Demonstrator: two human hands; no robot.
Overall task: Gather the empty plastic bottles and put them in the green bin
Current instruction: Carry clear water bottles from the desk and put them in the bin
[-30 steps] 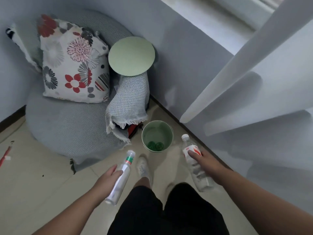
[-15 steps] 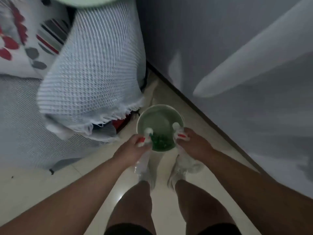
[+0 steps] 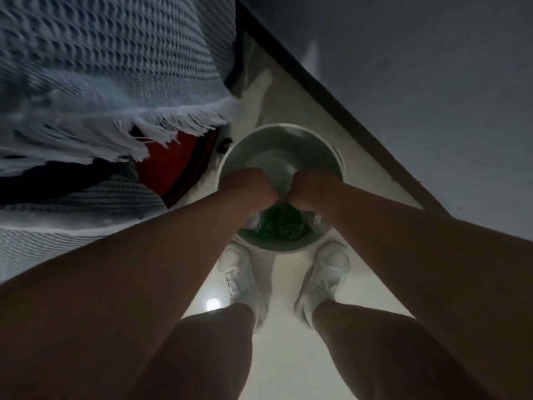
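Observation:
The round green bin (image 3: 281, 131) stands on the floor just ahead of my white shoes. Both my hands are inside its mouth, fists side by side. My left hand (image 3: 249, 189) is closed around a clear plastic bottle (image 3: 252, 224), whose end shows below my wrist. In the same way, my right hand (image 3: 311, 192) grips a second clear bottle (image 3: 317, 220). Most of each bottle is hidden by my hands. Dark green bottles (image 3: 284, 225) lie at the bottom of the bin.
A grey fringed blanket (image 3: 115, 82) hangs over the seat at left, with a red item (image 3: 170, 168) beneath it. The grey wall and dark skirting (image 3: 360, 134) run close behind the bin on the right. My shoes (image 3: 240, 278) stand on pale tile.
I have bent lower and the view has closed in on the bin. Both hands have moved from the bin's near rim down into its mouth with the bottles.

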